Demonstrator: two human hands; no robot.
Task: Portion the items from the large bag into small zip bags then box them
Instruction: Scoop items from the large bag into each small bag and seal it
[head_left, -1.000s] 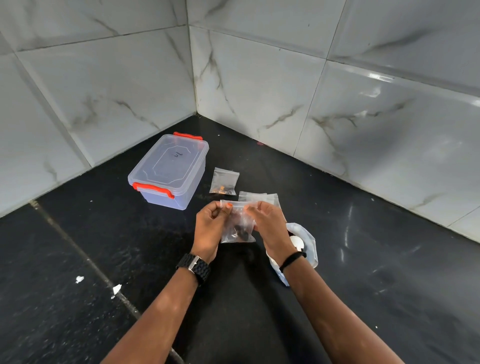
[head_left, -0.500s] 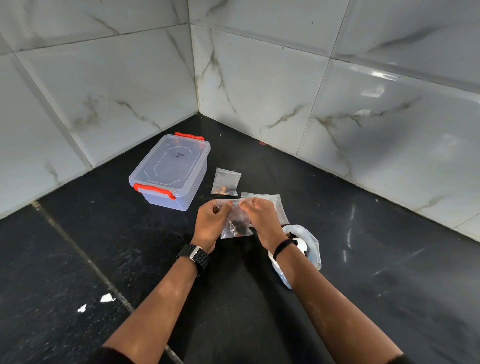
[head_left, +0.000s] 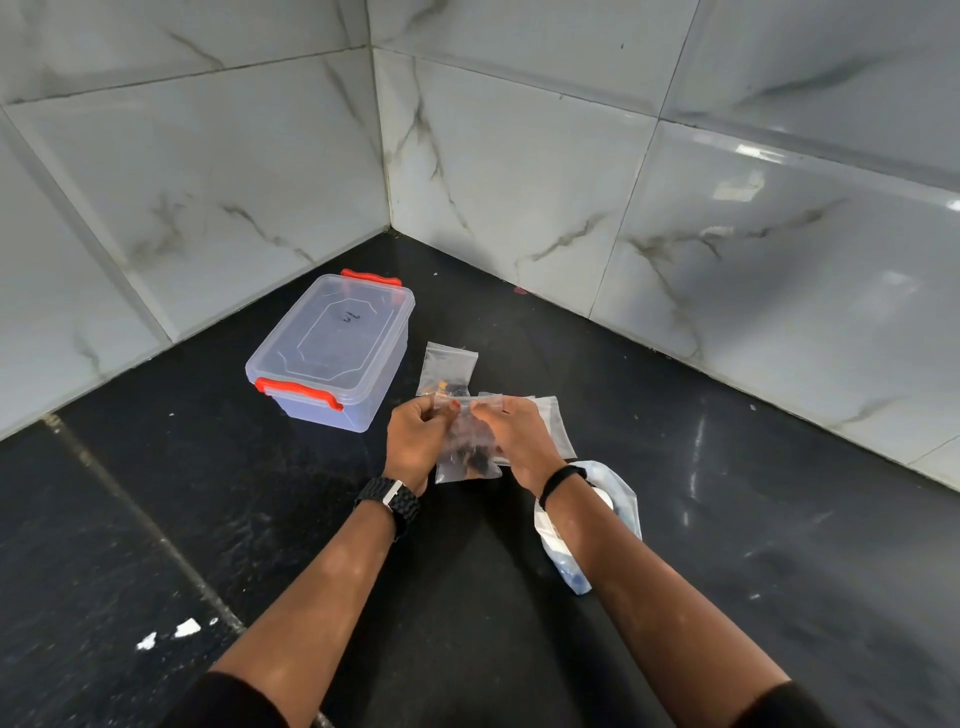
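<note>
Left hand (head_left: 413, 441) and right hand (head_left: 511, 434) each pinch the top edge of a filled zip bag (head_left: 470, 457) held just above the floor (head_left: 208, 493); judged step is sealing, best done by pressing the strip shut end to end with the dark contents kept low, clear of the zip. Closed box (head_left: 332, 353) sits far-left, another filled bag (head_left: 447, 369) beside it, empties (head_left: 553, 421) behind the right hand, large bag (head_left: 587, 525) under the right wrist; lid has a handwritten mark, unreadable, no brands seen.

left hand (head_left: 415, 441): fingers pinching | right hand (head_left: 519, 439): fingers pinching | forearms extended
</note>
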